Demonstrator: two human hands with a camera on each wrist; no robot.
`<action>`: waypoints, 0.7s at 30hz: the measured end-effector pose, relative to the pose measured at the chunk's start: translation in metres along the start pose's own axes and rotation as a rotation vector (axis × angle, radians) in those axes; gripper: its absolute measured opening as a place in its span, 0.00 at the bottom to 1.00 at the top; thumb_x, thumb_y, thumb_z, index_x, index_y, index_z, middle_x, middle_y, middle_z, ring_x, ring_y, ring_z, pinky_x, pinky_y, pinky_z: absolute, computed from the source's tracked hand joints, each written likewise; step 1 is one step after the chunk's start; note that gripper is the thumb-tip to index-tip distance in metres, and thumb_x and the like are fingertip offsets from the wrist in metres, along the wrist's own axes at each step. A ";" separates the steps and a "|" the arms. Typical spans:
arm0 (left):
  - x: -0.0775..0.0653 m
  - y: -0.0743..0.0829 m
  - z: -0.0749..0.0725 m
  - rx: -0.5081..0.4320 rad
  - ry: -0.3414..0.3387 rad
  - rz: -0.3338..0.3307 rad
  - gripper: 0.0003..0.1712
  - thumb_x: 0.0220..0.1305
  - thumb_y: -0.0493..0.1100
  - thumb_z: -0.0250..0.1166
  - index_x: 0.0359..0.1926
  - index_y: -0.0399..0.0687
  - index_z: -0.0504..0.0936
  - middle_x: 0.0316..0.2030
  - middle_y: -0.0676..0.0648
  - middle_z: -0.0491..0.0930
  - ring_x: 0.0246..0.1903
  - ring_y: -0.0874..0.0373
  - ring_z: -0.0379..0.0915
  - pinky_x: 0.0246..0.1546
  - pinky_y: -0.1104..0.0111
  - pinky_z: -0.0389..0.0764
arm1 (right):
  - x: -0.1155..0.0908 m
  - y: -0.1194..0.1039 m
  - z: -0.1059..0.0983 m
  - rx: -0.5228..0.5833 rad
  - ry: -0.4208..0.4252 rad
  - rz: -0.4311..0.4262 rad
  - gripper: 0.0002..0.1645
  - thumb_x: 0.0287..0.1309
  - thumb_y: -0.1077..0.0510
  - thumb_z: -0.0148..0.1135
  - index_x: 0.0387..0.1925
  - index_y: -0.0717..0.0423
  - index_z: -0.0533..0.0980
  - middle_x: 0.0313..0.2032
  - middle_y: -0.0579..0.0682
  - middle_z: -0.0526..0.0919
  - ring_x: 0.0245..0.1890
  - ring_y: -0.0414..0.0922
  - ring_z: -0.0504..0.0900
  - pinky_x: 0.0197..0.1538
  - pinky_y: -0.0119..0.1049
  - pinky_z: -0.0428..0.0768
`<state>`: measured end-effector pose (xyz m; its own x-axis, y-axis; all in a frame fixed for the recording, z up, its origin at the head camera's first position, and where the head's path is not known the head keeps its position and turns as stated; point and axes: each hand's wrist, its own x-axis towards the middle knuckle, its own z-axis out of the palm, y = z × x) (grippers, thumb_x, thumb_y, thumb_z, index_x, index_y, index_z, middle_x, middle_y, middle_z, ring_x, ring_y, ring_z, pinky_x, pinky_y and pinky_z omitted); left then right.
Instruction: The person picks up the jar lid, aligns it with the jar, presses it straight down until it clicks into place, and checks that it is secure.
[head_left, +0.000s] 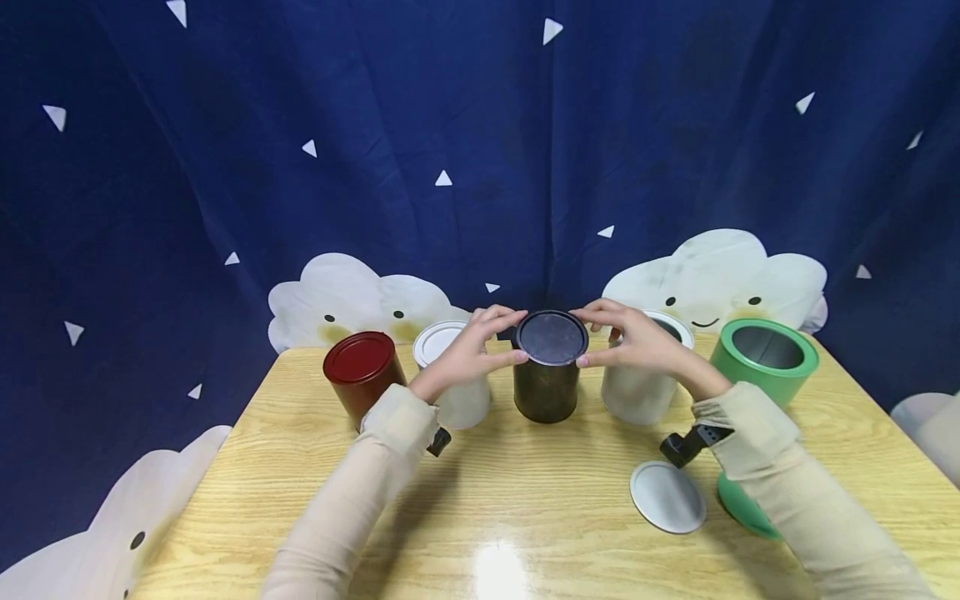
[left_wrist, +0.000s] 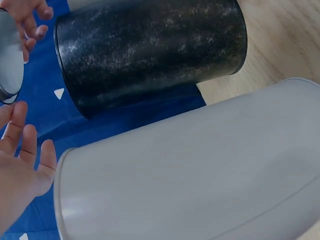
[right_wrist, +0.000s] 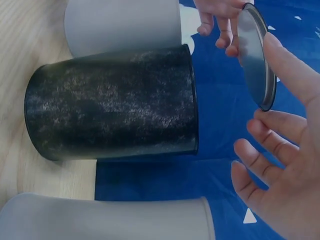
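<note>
A round black lid [head_left: 552, 337] is held level over the black can [head_left: 546, 398] at the table's back middle. My left hand [head_left: 476, 348] pinches its left edge between thumb and fingers, and my right hand [head_left: 632, 337] does the same on the right edge. Both wrist views show a gap between the lid, with its pale metallic underside [right_wrist: 251, 55], and the can's top rim. To the left of the black can stands a white can [head_left: 467, 404] with its lid on. On the right is another white can [head_left: 633, 396], uncovered and partly hidden behind my right hand.
A dark red can [head_left: 360, 367] with a lid stands at the far left, and an uncovered green can [head_left: 772, 367] at the far right. A silver lid [head_left: 667, 497] and a green lid [head_left: 744, 507], partly under my right sleeve, lie on the wooden table [head_left: 525, 492]. A blue curtain [head_left: 480, 125] hangs behind.
</note>
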<state>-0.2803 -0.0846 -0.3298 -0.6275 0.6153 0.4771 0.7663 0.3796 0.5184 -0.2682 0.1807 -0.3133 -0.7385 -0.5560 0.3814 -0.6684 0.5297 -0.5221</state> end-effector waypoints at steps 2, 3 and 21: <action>0.002 -0.002 0.000 -0.006 -0.010 -0.006 0.32 0.52 0.39 0.68 0.58 0.34 0.70 0.50 0.42 0.72 0.48 0.50 0.61 0.49 0.62 0.61 | 0.002 0.004 0.000 0.001 -0.001 0.003 0.36 0.37 0.58 0.74 0.52 0.66 0.73 0.44 0.53 0.76 0.38 0.47 0.73 0.33 0.40 0.74; 0.002 -0.003 0.000 -0.008 -0.016 -0.011 0.32 0.52 0.39 0.68 0.58 0.34 0.70 0.50 0.42 0.72 0.48 0.50 0.61 0.49 0.62 0.61 | 0.003 0.005 0.000 0.002 -0.003 0.006 0.36 0.38 0.58 0.74 0.52 0.66 0.73 0.44 0.53 0.76 0.38 0.46 0.72 0.33 0.39 0.74; 0.015 -0.018 -0.001 0.103 -0.128 -0.123 0.32 0.58 0.46 0.64 0.62 0.39 0.67 0.55 0.45 0.68 0.51 0.51 0.57 0.53 0.57 0.58 | 0.019 0.025 0.003 0.006 -0.084 0.110 0.37 0.42 0.53 0.72 0.54 0.65 0.71 0.46 0.55 0.73 0.43 0.50 0.71 0.37 0.41 0.72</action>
<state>-0.3035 -0.0826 -0.3313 -0.6996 0.6403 0.3171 0.6991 0.5216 0.4891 -0.2990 0.1816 -0.3217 -0.7970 -0.5467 0.2568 -0.5834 0.5867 -0.5616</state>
